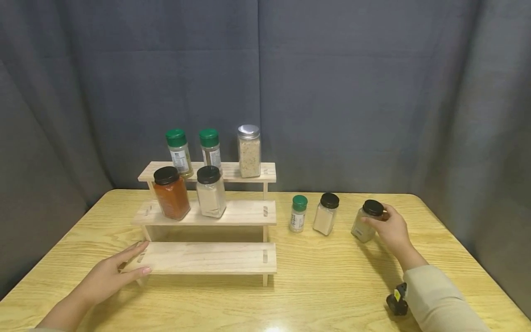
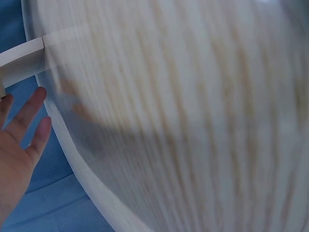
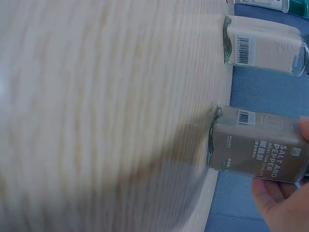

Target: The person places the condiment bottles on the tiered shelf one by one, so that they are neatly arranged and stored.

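My right hand [image 1: 392, 230] grips a square glass jar [image 1: 363, 227] with a black lid, thumb on one side and fingers on the other, close below the lid. Printing on that jar [image 3: 260, 145] reads "SALT AND PEPPER" in the right wrist view, and its base is at the tabletop. At the left end of a three-tier wooden rack [image 1: 207, 258], my left hand [image 1: 105, 276] has its thumb and index finger at the lowest shelf. In the left wrist view, the fingers [image 2: 28, 113] are extended and spread.
A green-capped bottle [image 1: 297, 214] and a black-lidded jar of pale powder [image 1: 325, 216] stand between rack and right hand. On the middle shelf are an orange-red spice jar [image 1: 172, 196] and a pale powder jar [image 1: 211, 193]. Two green-capped bottles and a silver-lidded jar [image 1: 250, 154] occupy the top shelf.
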Tool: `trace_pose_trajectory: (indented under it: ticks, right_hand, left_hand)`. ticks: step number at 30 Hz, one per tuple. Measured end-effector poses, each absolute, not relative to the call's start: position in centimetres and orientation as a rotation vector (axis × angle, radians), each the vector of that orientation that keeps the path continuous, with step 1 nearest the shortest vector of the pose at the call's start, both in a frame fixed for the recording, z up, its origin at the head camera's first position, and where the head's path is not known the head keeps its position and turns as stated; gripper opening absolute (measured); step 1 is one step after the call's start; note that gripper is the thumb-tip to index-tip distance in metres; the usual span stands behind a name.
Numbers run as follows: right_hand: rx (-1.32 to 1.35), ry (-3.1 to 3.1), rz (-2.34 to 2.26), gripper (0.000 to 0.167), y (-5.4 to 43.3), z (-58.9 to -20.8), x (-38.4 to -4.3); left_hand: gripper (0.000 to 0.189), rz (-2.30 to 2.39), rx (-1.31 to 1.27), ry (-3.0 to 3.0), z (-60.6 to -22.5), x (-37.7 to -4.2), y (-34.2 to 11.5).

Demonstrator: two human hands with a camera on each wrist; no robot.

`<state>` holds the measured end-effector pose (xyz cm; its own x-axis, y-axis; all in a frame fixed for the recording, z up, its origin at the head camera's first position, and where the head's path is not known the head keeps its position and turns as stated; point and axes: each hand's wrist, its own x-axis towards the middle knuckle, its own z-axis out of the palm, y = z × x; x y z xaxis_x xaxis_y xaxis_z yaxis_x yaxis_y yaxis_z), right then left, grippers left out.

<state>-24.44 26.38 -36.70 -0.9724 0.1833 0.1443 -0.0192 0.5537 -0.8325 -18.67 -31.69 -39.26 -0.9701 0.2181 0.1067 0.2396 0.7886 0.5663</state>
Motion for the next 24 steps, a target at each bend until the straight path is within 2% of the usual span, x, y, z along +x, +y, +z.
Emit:
trace_pose_trajectory:
  ticks: [14, 24]
  right_hand:
    - [-0.121, -2.533, 1.359, 0.069, 27.3, -36.5, -23.1]
    - [-0.030, -2.458, 1.461, 0.067, 26.1, -35.2, -22.3]
  left_hand:
    - [0.066, -0.979, -0.366, -2.958, -39.2, -18.7, -31.5]
    - [0.066, -0.968, -0.346, -2.970, -39.2, -18.7, -31.6]
